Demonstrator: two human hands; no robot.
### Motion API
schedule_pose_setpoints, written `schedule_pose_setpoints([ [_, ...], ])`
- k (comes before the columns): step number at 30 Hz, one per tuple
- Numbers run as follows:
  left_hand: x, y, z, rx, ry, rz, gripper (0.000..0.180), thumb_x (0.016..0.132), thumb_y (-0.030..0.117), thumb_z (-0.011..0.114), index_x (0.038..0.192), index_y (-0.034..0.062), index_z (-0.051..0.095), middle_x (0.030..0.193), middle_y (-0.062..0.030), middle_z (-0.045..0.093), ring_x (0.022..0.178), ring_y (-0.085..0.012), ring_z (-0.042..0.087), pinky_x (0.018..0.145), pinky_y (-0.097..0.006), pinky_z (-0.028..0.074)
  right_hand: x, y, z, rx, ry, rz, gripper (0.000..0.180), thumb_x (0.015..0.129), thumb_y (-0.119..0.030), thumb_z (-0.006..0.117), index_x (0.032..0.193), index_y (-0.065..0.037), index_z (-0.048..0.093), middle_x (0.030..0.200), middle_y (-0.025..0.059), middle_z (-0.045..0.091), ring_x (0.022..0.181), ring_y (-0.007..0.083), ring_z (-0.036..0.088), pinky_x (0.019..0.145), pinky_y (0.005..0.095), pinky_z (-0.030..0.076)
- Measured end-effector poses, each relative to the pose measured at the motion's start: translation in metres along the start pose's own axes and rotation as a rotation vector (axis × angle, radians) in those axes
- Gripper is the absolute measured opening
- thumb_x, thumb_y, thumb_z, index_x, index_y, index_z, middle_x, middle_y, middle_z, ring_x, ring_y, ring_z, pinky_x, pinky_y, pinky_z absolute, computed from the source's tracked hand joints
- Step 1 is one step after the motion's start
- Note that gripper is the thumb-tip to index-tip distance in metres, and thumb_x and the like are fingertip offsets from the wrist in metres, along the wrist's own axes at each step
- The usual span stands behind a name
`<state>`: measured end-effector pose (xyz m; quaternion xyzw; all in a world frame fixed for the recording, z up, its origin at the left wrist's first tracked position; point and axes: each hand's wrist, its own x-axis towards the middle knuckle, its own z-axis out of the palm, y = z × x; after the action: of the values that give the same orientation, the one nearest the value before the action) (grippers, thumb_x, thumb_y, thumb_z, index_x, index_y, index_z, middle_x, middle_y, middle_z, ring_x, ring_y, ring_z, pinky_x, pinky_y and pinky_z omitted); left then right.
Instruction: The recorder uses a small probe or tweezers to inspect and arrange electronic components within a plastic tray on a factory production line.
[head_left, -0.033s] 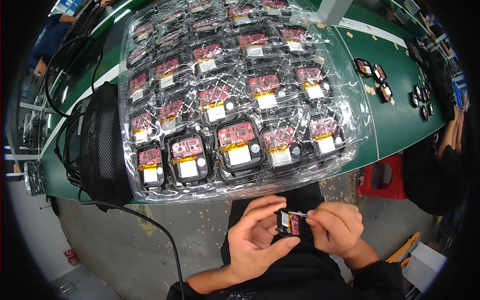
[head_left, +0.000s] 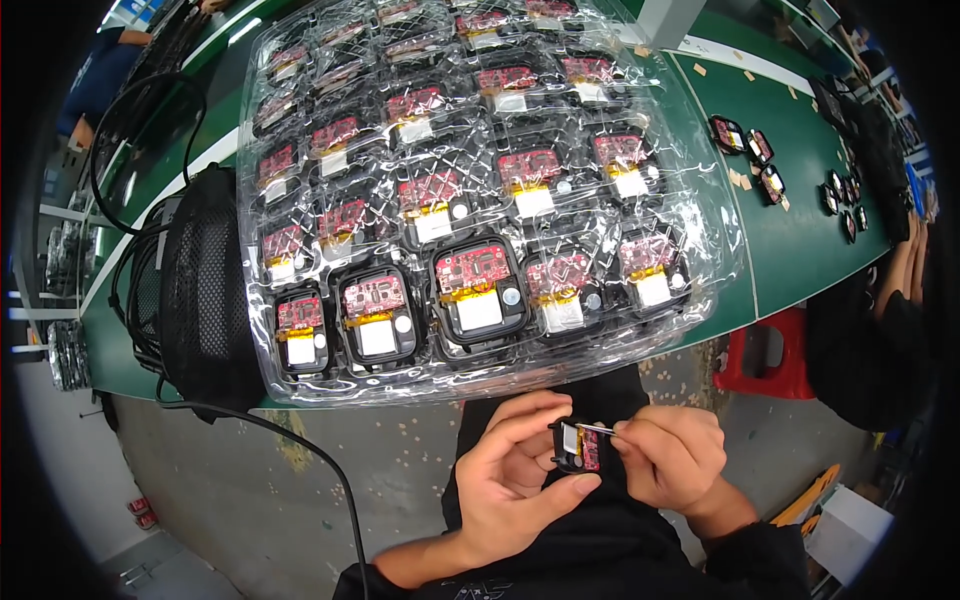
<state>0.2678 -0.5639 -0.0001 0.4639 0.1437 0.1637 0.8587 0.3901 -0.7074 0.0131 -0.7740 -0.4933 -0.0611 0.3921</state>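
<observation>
Device (head_left: 578, 447), lower centre: black, with red board (head_left: 591, 453), white cell (head_left: 570, 438). Tray (head_left: 350, 385), upper centre: clear, diamond-patterned. Bag (head_left: 205, 290), left: black mesh. Table (head_left: 800, 250), upper right: green. Stool (head_left: 795, 350), right: red. Floor (head_left: 230, 470), lower left: grey, tan-speckled.

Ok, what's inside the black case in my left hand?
The case holds a red circuit board, a white block and a yellow strip. What lies beneath them is covered.

The right hand (head_left: 675, 458) hides one end of the slim metal tool (head_left: 599, 429); the blister tray's (head_left: 712, 240) far edge is cut off.
</observation>
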Motion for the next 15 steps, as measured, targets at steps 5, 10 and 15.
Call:
schedule_pose_setpoints([
  [5,-0.002,0.0,0.001,0.033,0.012,0.056,0.058,0.078,-0.013,0.076,0.132,-0.0088,0.052,0.14,-0.0189,0.042,0.125,-0.0241,0.054,0.104,-0.038,0.051,0.006,0.001,-0.006,0.036,-0.084,0.008,0.027,0.069,-0.002,0.082,0.092,-0.003,0.069,0.08,0.0068,0.065,0.059,0.0174,0.063,0.049,0.027,0.049],
  [10,0.006,0.006,-0.006,0.605,-0.064,0.456,0.06,0.068,0.001,0.088,0.121,-0.0037,0.059,0.118,-0.0239,0.057,0.1,-0.0336,0.069,0.088,-0.042,0.06,0.001,0.002,-0.021,0.179,-0.003,0.17,0.022,0.074,-0.005,0.081,0.091,-0.004,0.067,0.084,0.0099,0.067,0.061,0.0161,0.062,0.049,0.0265,0.047],
  [15,0.012,0.019,0.003,0.816,-0.058,0.723,0.05,0.06,0.002,0.09,0.106,-0.0002,0.07,0.108,-0.0151,0.065,0.095,-0.0331,0.07,0.077,-0.038,0.061,0.021,-0.013,-0.026,0.462,-0.109,0.088,0.039,0.074,-0.026,0.088,0.097,-0.002,0.067,0.089,0.0114,0.07,0.065,0.0168,0.065,0.054,0.0256,0.051],
])
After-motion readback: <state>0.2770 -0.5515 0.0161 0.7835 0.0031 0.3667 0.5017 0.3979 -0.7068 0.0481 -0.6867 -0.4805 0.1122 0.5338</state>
